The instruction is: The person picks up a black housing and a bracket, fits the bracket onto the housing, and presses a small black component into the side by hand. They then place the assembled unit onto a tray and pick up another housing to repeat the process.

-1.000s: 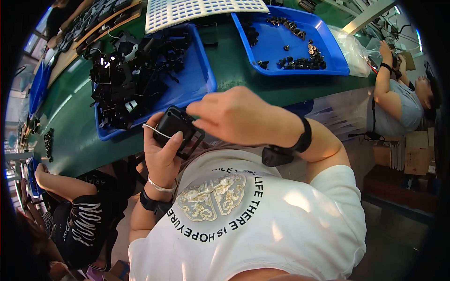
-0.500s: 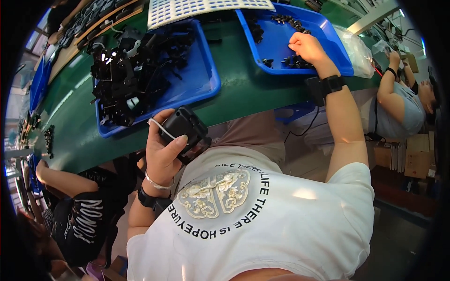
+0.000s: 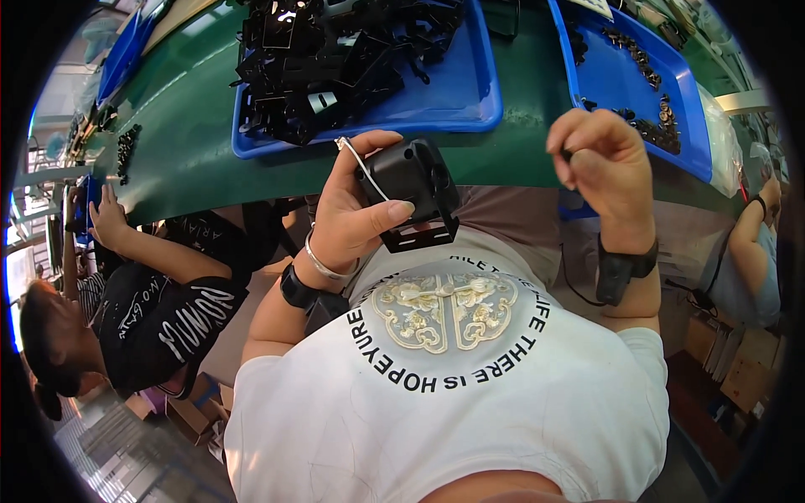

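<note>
Black capital letters (image 3: 426, 385) are printed in a ring around the pale, flower-patterned emblem (image 3: 423, 314) on the front of the white shirt (image 3: 444, 440), the lower letters being seen upside down and the top of the ring being partly lost in folds. On the black shirt (image 3: 138, 348) of the co-worker at the left, a large, slanting line of white letters (image 3: 197, 323) is borne, with smaller white characters (image 3: 149, 300) set beside it. Fainter, pale capitals (image 3: 216, 225) are found on dark cloth above that co-worker's forearm (image 3: 172, 258).
</note>
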Demonstrator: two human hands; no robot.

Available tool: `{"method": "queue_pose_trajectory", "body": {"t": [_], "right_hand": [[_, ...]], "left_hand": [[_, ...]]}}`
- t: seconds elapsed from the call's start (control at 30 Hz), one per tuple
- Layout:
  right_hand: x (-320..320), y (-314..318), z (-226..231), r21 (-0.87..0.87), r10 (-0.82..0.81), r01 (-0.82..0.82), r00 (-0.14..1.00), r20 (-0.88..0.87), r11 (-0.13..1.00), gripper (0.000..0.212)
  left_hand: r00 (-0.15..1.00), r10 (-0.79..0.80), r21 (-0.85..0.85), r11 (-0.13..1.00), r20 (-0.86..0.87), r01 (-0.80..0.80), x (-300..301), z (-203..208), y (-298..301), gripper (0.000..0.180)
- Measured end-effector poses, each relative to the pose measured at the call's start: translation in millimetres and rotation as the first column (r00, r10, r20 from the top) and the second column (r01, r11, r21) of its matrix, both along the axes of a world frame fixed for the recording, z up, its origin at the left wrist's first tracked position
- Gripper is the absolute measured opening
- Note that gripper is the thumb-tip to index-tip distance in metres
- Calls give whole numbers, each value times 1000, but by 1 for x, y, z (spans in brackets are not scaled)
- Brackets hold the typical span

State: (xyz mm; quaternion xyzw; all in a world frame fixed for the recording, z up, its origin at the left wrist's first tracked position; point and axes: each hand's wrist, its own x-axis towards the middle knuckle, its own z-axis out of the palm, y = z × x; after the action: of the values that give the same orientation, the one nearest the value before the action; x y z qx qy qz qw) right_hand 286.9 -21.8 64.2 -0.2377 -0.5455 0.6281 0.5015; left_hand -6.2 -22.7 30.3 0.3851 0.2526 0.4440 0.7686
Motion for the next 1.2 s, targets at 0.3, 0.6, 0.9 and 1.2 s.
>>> {"method": "queue_pose_trajectory", "body": {"t": [0.3, 0.6, 0.9, 1.2], "right_hand": [[-63, -13, 8, -7, -83, 91, 936, 341, 996, 15], [-72, -11, -2, 445, -342, 93, 782, 521, 891, 23], [-75, -11, -11, 611, -442, 67, 752, 488, 789, 25], [-81, -10, -18, 676, -521, 86, 710, 475, 732, 21]], "left_hand": [[994, 18, 51, 999, -104, -13, 0, -1, -2, 68], [986, 13, 106, 994, -165, 4, 0, -3, -4, 66], [984, -5, 94, 995, -179, 22, 3, -1, -5, 66], [988, 47, -16, 999, -150, -50, 9, -1, -5, 57]]}}
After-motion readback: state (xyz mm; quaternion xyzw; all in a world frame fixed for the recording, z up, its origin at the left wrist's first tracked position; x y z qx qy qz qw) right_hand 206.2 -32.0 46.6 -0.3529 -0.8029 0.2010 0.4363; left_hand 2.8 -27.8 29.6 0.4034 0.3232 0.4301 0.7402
